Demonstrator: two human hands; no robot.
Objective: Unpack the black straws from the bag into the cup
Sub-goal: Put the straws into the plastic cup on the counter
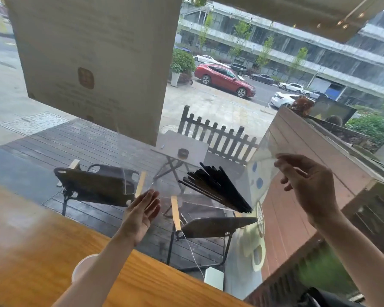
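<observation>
A bundle of black straws (pixel 215 189) lies fanned out inside a clear plastic bag (pixel 262 156), held up in the air in front of the window. My right hand (pixel 308 185) pinches the bag's right end between thumb and fingers. To the left of the straws and slightly lower, my left hand (pixel 142 209) is raised with its palm open and fingers apart; it grips nothing that I can see. A white cup (pixel 82 269) stands on the wooden counter (pixel 42 251), partly hidden under my left forearm.
The counter runs along a large window pane right ahead. A pale poster (pixel 93 63) hangs on the glass at upper left. Outside are folding chairs (pixel 98 185), a small table, a picket fence and parked cars. A small white box (pixel 213 278) sits by the counter's far edge.
</observation>
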